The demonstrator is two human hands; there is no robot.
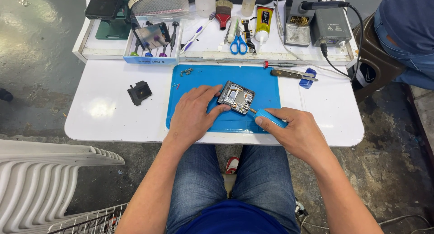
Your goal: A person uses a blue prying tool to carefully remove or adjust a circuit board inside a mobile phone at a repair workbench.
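Phone (pixel 236 97) already opened, insides bare on mat (pixel 266 82). Left hand (pixel 192 114) fingers steady it; right hand (pixel 294 130) grips screwdriver (pixel 270 117), tip at edge. Loose screws (pixel 186 72) aside.

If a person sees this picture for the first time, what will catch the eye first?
First, the bright blue mat in the middle of the white table, where the opened phone lies. The left hand steadies the phone, while the right hand grips a blue screwdriver with its tip at the phone's edge. Behind the mat, blue scissors lie on the cluttered tray.
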